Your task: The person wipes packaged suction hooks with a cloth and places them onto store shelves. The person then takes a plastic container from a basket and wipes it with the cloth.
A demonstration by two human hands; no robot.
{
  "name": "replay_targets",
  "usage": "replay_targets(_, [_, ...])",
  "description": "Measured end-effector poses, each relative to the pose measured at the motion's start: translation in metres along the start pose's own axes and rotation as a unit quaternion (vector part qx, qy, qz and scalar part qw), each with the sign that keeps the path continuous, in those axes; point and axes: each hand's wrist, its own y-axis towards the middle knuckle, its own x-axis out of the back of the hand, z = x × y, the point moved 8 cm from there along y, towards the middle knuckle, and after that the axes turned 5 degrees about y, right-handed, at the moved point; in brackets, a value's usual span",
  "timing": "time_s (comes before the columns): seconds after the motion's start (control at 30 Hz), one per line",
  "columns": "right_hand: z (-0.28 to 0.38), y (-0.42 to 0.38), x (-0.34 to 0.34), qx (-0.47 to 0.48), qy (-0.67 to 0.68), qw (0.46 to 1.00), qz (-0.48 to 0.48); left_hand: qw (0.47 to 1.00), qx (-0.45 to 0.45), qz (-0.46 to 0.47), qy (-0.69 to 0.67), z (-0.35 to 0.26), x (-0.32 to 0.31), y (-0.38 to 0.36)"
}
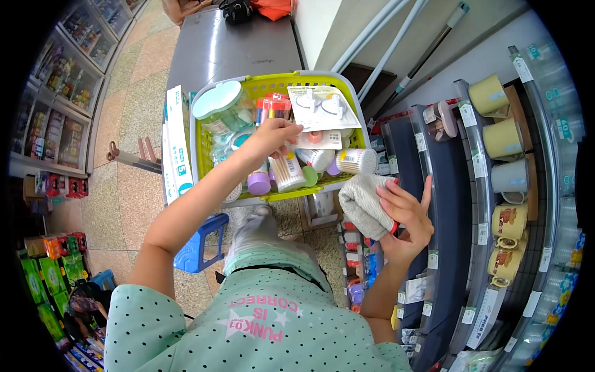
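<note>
A yellow-green and grey shopping basket (197, 155) full of goods stands in front of me. My left hand (276, 137) reaches over it, its fingers pinched at the lower left corner of a card of white hooks (327, 110). Beneath that card is a small packet with an orange round piece (322, 140). Tubs of cotton swabs (358, 161), a clear canister with a pale blue lid (218, 102) and red-capped pens (273, 106) fill the basket. My right hand (406, 217), right of the basket, grips a folded bundle of grey knit gloves (362, 206) with red edging.
A dark metal table (238, 53) extends behind the basket. To the right, shelves carry yellow mugs (502, 137) and other goods. Mop poles (427, 56) lean at the back. A blue stool (201, 245) and a long white box (178, 142) are on the left. Another person's arm shows at the top.
</note>
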Motion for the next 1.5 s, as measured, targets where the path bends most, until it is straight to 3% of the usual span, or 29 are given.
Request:
replay_targets(0.2, [-0.001, -0.011, 0.005, -0.01, 0.013, 1.0, -0.004, 0.999, 0.017, 0.009, -0.048, 0.001, -0.005, 0.023])
replay_targets(0.4, [0.001, -0.014, 0.007, -0.015, 0.016, 1.0, 0.0, 0.975, 0.037, -0.037, -0.215, 0.0, -0.017, 0.029])
replay_targets(0.63, [-0.001, -0.015, 0.009, -0.032, 0.017, 0.999, -0.004, 0.97, 0.022, -0.083, -0.227, -0.002, -0.021, 0.03])
replay_targets(0.9, [0.006, -0.013, 0.009, -0.035, 0.001, 0.999, -0.024, 0.978, -0.062, -0.047, -0.192, -0.008, -0.01, -0.047])
replay_targets(1.1, [0.015, -0.017, -0.004, -0.039, 0.025, 0.999, -0.023, 0.971, -0.092, -0.061, -0.213, 0.026, 0.003, -0.11])
replay_targets(1.37, [0.047, -0.029, -0.072, -0.025, -0.015, 0.986, 0.162, 0.954, -0.095, -0.107, -0.263, 0.087, 0.002, -0.141])
replay_targets(1.5, [0.064, -0.042, -0.106, 0.006, -0.022, 0.978, 0.207, 0.95, -0.087, -0.115, -0.278, 0.099, 0.002, -0.145])
